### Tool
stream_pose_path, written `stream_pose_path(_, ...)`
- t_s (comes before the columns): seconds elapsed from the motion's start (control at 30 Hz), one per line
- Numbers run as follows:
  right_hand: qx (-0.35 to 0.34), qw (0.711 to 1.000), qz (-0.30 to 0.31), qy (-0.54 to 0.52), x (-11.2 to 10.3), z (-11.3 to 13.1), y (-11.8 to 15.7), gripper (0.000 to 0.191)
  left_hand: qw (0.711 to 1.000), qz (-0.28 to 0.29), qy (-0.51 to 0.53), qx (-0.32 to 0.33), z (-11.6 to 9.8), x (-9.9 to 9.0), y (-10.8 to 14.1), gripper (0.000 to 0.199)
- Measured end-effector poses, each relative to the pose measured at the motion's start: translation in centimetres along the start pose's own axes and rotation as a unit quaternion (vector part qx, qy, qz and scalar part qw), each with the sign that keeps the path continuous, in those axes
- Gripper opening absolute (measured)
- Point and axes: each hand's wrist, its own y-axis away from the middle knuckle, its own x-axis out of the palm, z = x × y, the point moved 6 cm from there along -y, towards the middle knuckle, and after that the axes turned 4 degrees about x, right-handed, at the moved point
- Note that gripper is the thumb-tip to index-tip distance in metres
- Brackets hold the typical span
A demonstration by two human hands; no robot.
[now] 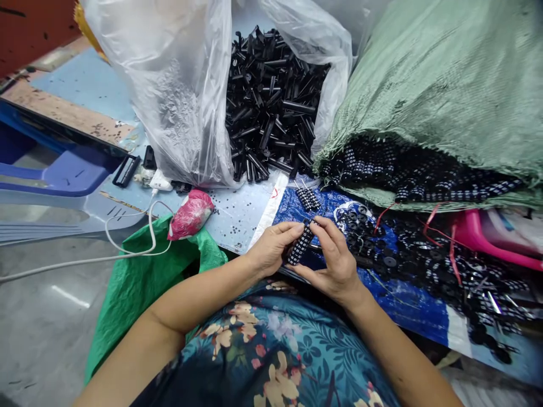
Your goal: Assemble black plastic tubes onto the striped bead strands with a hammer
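Held between both hands in front of my body is a black cylinder point(300, 246) with rows of small white characters, like a stack of character wheels. My left hand point(271, 247) has its thumb and fingers closed on its left side. My right hand point(337, 261) pinches its upper end with thumb and index finger side, the other fingers curled near it. Just beyond, similar black character-wheel pieces with thin metal pins point(307, 199) lie on a blue printed plastic sheet point(292, 203). Loose black wheels point(388, 261) are heaped to the right of my right hand.
A clear plastic bag point(182, 102) holds black plastic parts point(271, 96). The green woven sack point(441, 85) spills character-wheel pieces point(382, 169). A pink wrapped bundle point(192, 215), white cable point(85, 265), pink plastic handle point(479, 237), purple chair point(63, 172) and green bag point(131, 294) are around.
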Motion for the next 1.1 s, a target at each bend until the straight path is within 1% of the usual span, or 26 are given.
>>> stream_pose_path(0.07, -0.008, 1.000, 0.001, -0.003, -0.5, -0.1, 0.4, 0.095, 1.000, 0.000, -0.006, -0.004, 0.2, -0.1, 0.1, 0.042)
stream_pose_path(0.17, -0.034, 0.999, -0.018, -0.012, -1.2, 0.2, 0.8, 0.094, 1.000, -0.008, -0.022, 0.015, 0.3, -0.2, 0.3, 0.040)
stream_pose_path(0.23, -0.048, 0.999, -0.020, -0.011, -1.2, 0.4, 1.1, 0.094, 0.999, -0.012, -0.029, 0.032, 0.2, -0.1, 0.3, 0.039)
stream_pose_path(0.3, -0.048, 0.999, -0.007, -0.006, -0.8, 0.4, 1.3, 0.094, 0.999, -0.004, -0.023, 0.034, 0.2, 0.2, 0.4, 0.039)
stream_pose_path(0.43, -0.028, 1.000, 0.003, -0.007, -0.5, 0.0, 1.7, 0.094, 0.999, 0.034, -0.020, -0.002, 0.2, 0.6, 0.7, 0.041)
stream_pose_path(0.6, 0.002, 0.999, 0.043, -0.013, -0.2, -0.8, 1.9, 0.094, 0.995, 0.061, -0.047, -0.071, 0.6, 0.0, 0.7, 0.046)
stream_pose_path(0.67, 0.000, 0.999, 0.050, 0.007, 0.0, -1.1, 2.1, 0.096, 0.993, 0.071, -0.043, -0.083, 1.0, -0.1, 0.5, 0.048)
stream_pose_path(0.73, -0.009, 0.998, 0.045, 0.035, 0.3, -1.5, 2.3, 0.102, 0.994, 0.077, -0.057, -0.054, 0.9, -0.5, 0.1, 0.048)
stream_pose_path(0.77, -0.007, 0.998, 0.041, 0.057, 0.4, -1.8, 2.5, 0.104, 0.993, 0.076, -0.085, -0.017, 0.4, -0.9, -0.1, 0.047)
stream_pose_path(0.8, 0.000, 0.995, 0.040, 0.086, 0.6, -2.2, 2.7, 0.099, 0.988, 0.068, -0.132, 0.039, -0.4, -1.5, -0.4, 0.044)
stream_pose_path(0.83, 0.012, 0.992, 0.043, 0.122, 0.7, -2.6, 3.0, 0.087, 0.973, 0.054, -0.197, 0.107, -1.6, -2.2, -0.6, 0.041)
stream_pose_path(0.87, 0.024, 0.985, 0.052, 0.160, 0.8, -3.0, 3.4, 0.068, 0.944, 0.034, -0.277, 0.178, -3.0, -3.0, -0.7, 0.037)
stream_pose_path(0.9, 0.035, 0.978, 0.065, 0.196, 0.8, -3.4, 3.7, 0.047, 0.901, 0.011, -0.362, 0.240, -4.4, -3.8, -0.8, 0.033)
stream_pose_path(0.93, 0.042, 0.971, 0.078, 0.223, 0.7, -3.7, 4.1, 0.030, 0.850, -0.009, -0.446, 0.279, -5.6, -4.5, -0.8, 0.028)
stream_pose_path(0.97, 0.048, 0.966, 0.085, 0.239, 0.5, -3.8, 4.3, 0.020, 0.801, -0.020, -0.521, 0.295, -6.6, -5.1, -1.0, 0.024)
stream_pose_path(1.0, 0.054, 0.965, 0.081, 0.244, 0.1, -3.9, 4.4, 0.016, 0.758, -0.021, -0.584, 0.290, -7.3, -5.7, -1.2, 0.022)
stream_pose_path(1.03, 0.061, 0.967, 0.065, 0.240, -0.4, -3.9, 4.3, 0.016, 0.727, -0.012, -0.631, 0.271, -7.7, -6.1, -1.5, 0.020)
stream_pose_path(1.07, 0.066, 0.970, 0.040, 0.230, -0.9, -3.8, 4.1, 0.017, 0.709, 0.004, -0.661, 0.245, -7.9, -6.4, -1.8, 0.020)
stream_pose_path(1.1, 0.069, 0.974, 0.009, 0.214, -1.4, -3.7, 3.8, 0.019, 0.702, 0.023, -0.678, 0.216, -7.9, -6.6, -2.2, 0.022)
